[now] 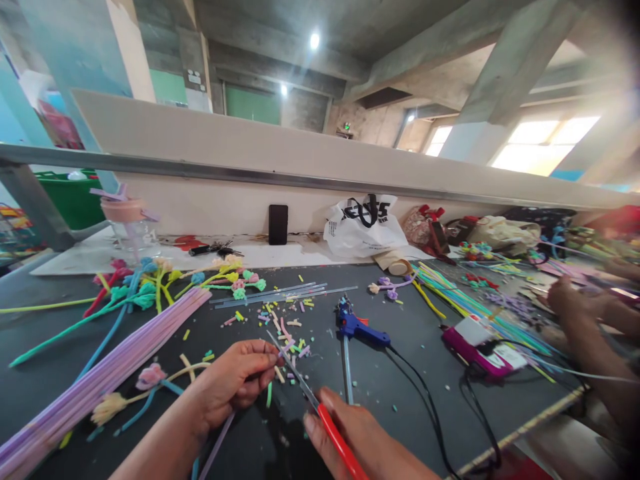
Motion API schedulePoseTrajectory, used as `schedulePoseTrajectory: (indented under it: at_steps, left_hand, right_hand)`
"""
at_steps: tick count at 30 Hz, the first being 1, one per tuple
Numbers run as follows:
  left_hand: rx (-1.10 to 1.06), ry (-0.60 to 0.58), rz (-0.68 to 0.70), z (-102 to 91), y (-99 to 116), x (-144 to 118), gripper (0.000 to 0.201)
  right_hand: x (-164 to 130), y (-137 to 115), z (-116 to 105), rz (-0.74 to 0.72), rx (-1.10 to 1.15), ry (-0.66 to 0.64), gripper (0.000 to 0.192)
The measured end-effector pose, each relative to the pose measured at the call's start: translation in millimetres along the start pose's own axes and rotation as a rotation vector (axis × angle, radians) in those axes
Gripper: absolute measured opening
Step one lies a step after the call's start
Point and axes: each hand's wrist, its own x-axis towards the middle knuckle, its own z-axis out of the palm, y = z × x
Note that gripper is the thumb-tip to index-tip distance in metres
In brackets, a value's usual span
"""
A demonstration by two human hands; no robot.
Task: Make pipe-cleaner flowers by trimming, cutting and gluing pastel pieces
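Dark bench, crowded, under a bare concrete ceiling

Tabletop (410,413): dark, matte, strewn mid-bench with cut fuzzy snippets (301,348). Left hand (235,377) curled, fingers pinching a lilac stem (219,445) over the near edge of the litter. Right hand (353,430) wrapped round red-handled scissors (341,441), blades slanting toward the left fingertips; whether they touch the stem, cannot tell.

Bench left: lilac bundle (117,367) lying diagonally, coloured fuzzy flowers (145,293) behind it. Right of the snippets: blue glue gun (364,330), cord trailing to the near edge. Farther right, a magenta box (457,347); beyond, a co-worker's forearm (583,340).

Back strip: black phone (278,225) upright, white bag (363,230) beside it. Pale partition (250,143) behind, metal rail along it. Room: concrete ceiling (280,30), lit lamps, bright windows (545,143) at right.
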Motion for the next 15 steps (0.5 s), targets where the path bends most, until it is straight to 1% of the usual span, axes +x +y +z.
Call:
schedulePoseTrajectory:
  at_steps: [5, 8, 12, 15]
  left_hand:
    - [0.017, 0.002, -0.006, 1.4, 0, 0, 0.016]
    - [0.03, 0.01, -0.012, 1.3, 0, 0, 0.016]
    - [0.045, 0.003, -0.008, 0.8, 1, 1, 0.017]
    - [0.052, 0.003, -0.013, 0.8, 1, 0, 0.018]
  right_hand:
    - [6, 4, 10, 0.061, 0.021, 0.082, 0.02]
    - [10, 6, 12, 0.06, 0.024, 0.055, 0.021]
    - [12, 5, 10, 0.105, 0.039, 0.067, 0.02]
    - [12, 3, 8, 0.109, 0.043, 0.042, 0.018]
